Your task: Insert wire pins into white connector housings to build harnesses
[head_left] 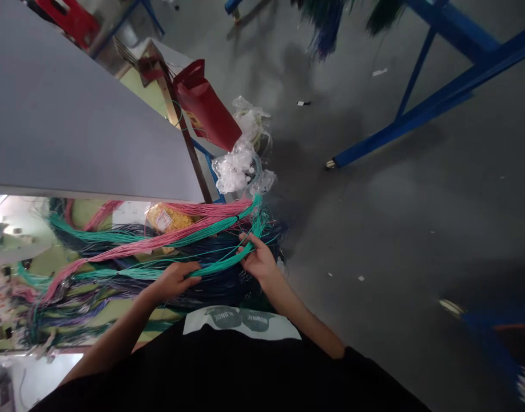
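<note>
A smooth, pale panel (82,126) spreads at ten o'clock, its straight near edge beside thin strands of pink wire (138,246) at nine. At eight, the left hand (174,281) grasps a slender bundle of green wire (223,265), which curves up near centre. A boxy red bag (209,106) shows at eleven, crinkled clear plastic (234,169) beside it. The right hand (257,258), at six, grasps the green bend. Open grey floor (374,246) stretches at three, below a straight-barred blue frame (400,126) at two.
</note>
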Motion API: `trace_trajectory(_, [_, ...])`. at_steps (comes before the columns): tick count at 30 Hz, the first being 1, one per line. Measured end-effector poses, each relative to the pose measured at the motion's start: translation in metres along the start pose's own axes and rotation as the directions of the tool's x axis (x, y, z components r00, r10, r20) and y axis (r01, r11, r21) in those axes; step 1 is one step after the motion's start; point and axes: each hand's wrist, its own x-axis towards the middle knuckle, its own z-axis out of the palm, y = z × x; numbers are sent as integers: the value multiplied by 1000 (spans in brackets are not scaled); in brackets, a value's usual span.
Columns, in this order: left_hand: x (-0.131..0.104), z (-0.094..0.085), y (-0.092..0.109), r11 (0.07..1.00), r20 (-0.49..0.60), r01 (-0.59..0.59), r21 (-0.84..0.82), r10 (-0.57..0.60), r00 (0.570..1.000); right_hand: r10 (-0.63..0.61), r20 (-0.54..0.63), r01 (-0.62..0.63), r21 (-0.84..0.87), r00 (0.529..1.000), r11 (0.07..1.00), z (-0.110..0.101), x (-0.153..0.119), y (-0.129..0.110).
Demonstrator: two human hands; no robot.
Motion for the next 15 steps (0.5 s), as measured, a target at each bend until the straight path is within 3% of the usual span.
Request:
trace_trajectory(5, [5,8,3,999,44,-3,34,1,999,-31,-54,29,-31,998,999,-25,35,-49])
trace_trajectory(8, [7,6,6,997,38,16,76,-19,999,-40,-39,37,-83,998,996,-28,56,-73])
trace_trajectory(11, [8,5,9,993,25,38,111,-41,999,-46,28,50,-149,999,988,-26,66,-84])
trace_trajectory(15, [8,7,11,988,93,25,150,-39,995,-104,159,138,-217,982,966,-43,51,-80])
